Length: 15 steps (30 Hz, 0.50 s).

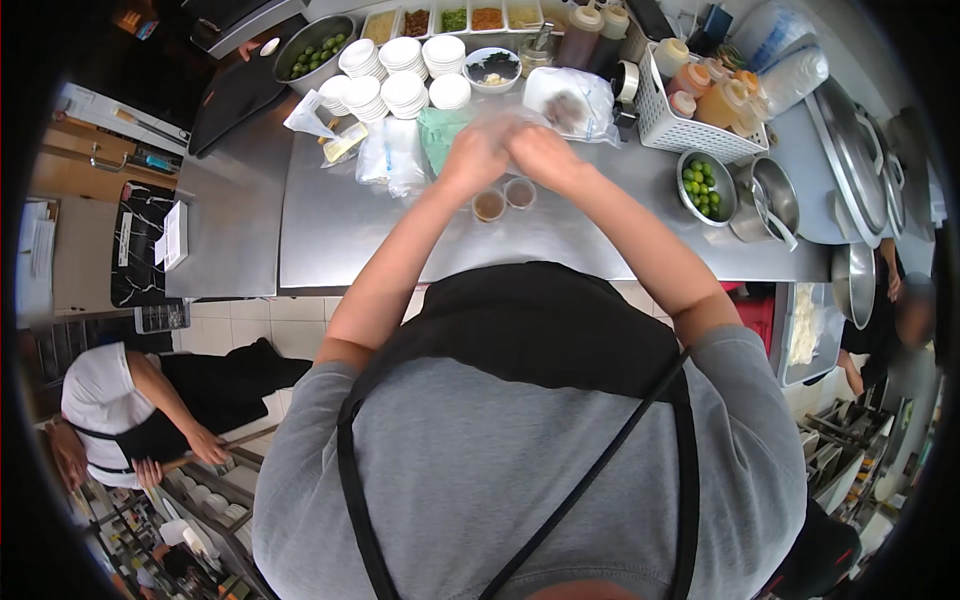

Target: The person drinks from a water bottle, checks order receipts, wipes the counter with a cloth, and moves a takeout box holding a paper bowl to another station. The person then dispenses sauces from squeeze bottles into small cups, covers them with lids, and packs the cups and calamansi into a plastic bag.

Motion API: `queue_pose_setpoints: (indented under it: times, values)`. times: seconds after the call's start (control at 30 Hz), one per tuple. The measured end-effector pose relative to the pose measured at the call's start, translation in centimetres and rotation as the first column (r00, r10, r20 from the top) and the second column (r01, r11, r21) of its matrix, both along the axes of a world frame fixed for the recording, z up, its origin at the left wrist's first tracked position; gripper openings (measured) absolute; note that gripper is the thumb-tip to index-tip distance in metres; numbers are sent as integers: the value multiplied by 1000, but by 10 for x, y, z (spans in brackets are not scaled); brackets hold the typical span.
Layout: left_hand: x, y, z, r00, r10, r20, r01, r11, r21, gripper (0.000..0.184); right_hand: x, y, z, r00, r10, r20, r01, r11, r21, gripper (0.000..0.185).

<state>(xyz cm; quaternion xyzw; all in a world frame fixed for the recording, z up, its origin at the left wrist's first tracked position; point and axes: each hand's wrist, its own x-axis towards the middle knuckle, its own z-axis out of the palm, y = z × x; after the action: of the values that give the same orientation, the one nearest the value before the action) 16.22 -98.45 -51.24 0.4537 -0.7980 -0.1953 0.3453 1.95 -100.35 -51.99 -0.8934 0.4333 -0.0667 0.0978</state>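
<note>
Both arms reach forward over the steel counter [400,235]. My left hand [478,152] and my right hand [540,150] meet at a clear plastic bag [510,122], their fingers closed at its near side. What is inside the bag cannot be made out. Just below my hands stand two small cups of brown sauce, one [488,206] at the left and one [519,192] at the right. A green plastic bag [436,135] lies beside my left hand. Right of my hands is another clear bag [568,105] with something brownish in it.
Stacks of white lids [402,92] and a bowl of limes [316,52] are at the back left. A white basket of sauce bottles [690,135], a smaller lime bowl [705,188] and a steel pot [768,200] stand right. Another person [150,410] is at the lower left.
</note>
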Motion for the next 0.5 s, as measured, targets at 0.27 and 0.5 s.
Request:
queue_pose_setpoints:
  times: [0.27,0.5]
  values:
    - [-12,-16,-3,998,-65,-11,62,980,-190,48,4,-79,-53,992,110,60,-103,988,-113,23]
    - [-2,-24,-40,998,57,21,-54,993,-106,43,3,-133,-168,963,267,44,-264,963,-54,22]
